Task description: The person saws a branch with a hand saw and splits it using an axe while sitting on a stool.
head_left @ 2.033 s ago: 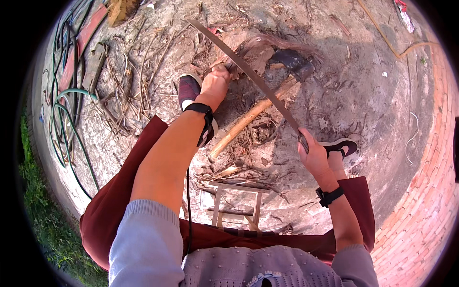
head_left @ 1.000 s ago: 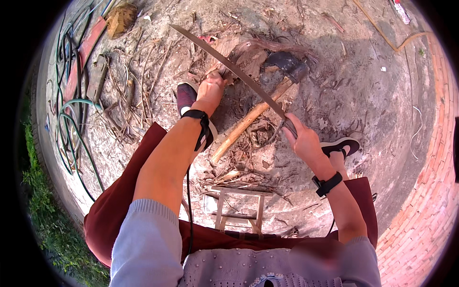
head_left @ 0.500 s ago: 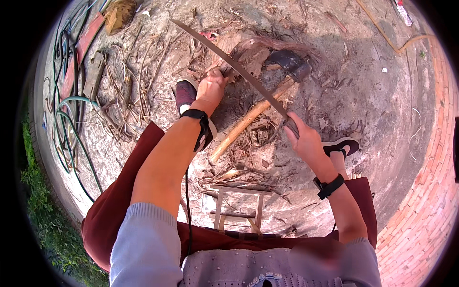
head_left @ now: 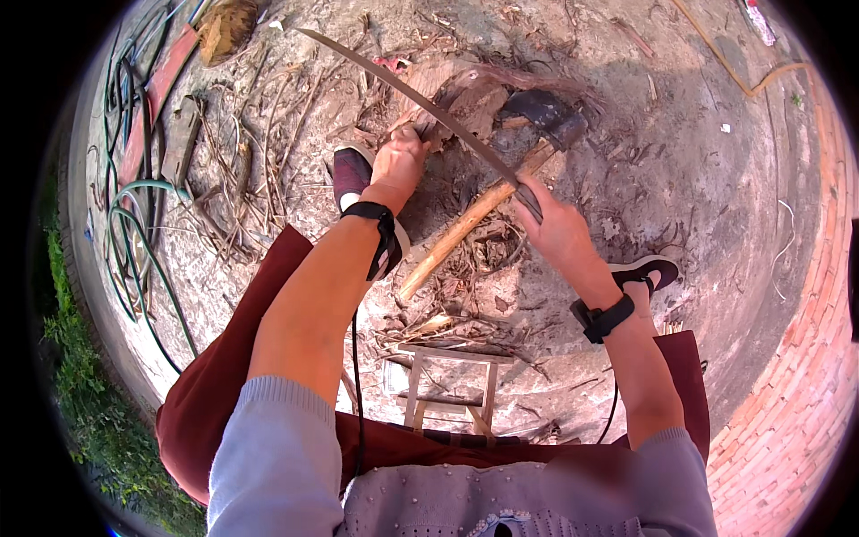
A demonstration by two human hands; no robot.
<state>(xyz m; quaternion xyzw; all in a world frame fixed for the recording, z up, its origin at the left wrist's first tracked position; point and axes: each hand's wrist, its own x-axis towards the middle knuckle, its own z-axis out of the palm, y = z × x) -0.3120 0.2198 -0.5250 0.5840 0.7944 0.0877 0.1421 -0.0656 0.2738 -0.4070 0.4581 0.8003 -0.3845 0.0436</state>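
My right hand (head_left: 557, 231) is wrapped around the handle of a long, narrow, slightly curved blade (head_left: 420, 100); I cannot make out any teeth. The blade reaches to the far left, passing over a rough log (head_left: 447, 82) and just beyond my left hand. My left hand (head_left: 399, 161) is closed in a fist on a dark piece of wood (head_left: 424, 132) against the log's near side, most of it hidden by the fingers. An axe lies under the blade, its pale wooden handle (head_left: 456, 236) slanting toward me and its dark head (head_left: 553, 115) beside the log.
Twigs and sticks (head_left: 268, 152) litter the ground to the left, near green hoses (head_left: 116, 215) and a reddish board (head_left: 134, 148). A small wooden stool frame (head_left: 452, 356) stands between my legs. Brick paving (head_left: 778, 394) runs along the right, with a yellowish hose (head_left: 716, 58) farther off.
My right hand has moved forward and to the left, and the blade has slid with it, its tip farther left. My left hand stays in about the same place.
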